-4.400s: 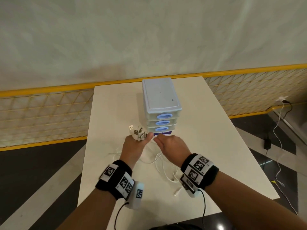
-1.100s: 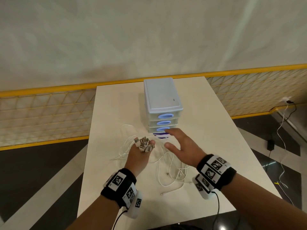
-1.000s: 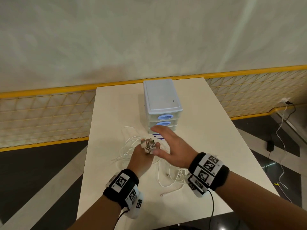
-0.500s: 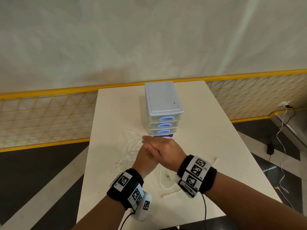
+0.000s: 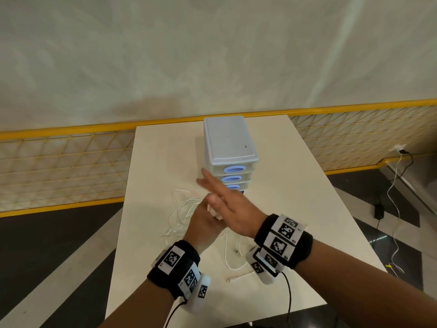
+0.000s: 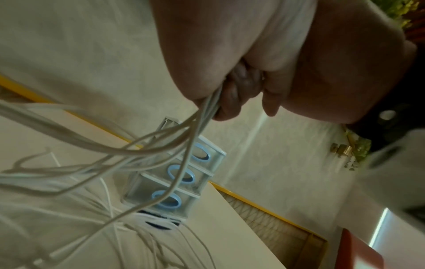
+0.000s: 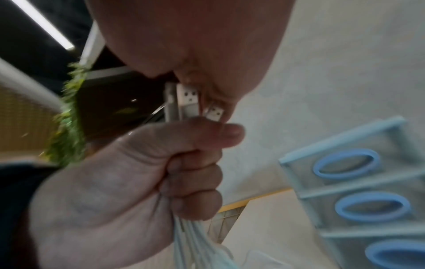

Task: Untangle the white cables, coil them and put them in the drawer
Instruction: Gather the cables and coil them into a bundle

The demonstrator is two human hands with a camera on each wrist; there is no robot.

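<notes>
Several white cables (image 5: 182,214) lie tangled on the white table (image 5: 295,185), in front of a small clear drawer unit (image 5: 229,143) with blue oval handles. My left hand (image 5: 205,218) grips a bundle of these cables (image 6: 202,116) in a fist, their USB plugs (image 7: 188,102) sticking up out of it. My right hand (image 5: 224,202) lies across the top of that fist. Its palm (image 7: 207,54) touches the plug ends and its fingers (image 5: 208,181) point straight at the drawers. One loose cable end (image 5: 236,278) lies near my right wrist.
The drawer unit's fronts (image 7: 368,200) all look pushed in, and the lowest shows a dark handle (image 6: 158,222). A yellow mesh fence (image 5: 59,166) runs behind the table. On the floor at the right, a charger (image 5: 380,209) and its cable (image 5: 397,209) hang from a wall socket.
My right hand came in from the right and settled over the plugs in my left fist, then stretched its fingers out straight. My left hand kept hold of the bundle.
</notes>
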